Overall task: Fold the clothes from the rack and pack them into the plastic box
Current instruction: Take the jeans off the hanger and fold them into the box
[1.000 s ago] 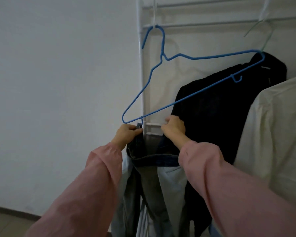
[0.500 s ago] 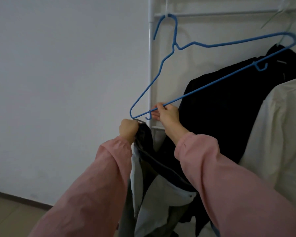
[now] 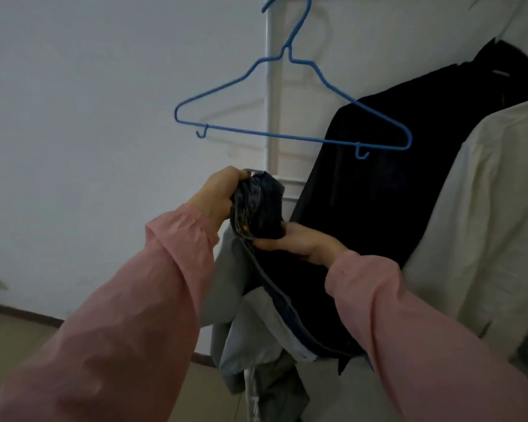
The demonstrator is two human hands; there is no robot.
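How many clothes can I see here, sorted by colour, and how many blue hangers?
dark blue jeans: 1
black garment: 1
cream garment: 1
blue hanger: 1
Total: 4

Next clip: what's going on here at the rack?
A person holds a pair of jeans in both hands. The left hand grips the bunched waistband at the top, and the right hand holds the denim just below. The jeans are off the blue hanger, which hangs bare on the rack above the hands. A black garment and a cream garment hang to the right. Nothing is folded yet, and the box is out of view.
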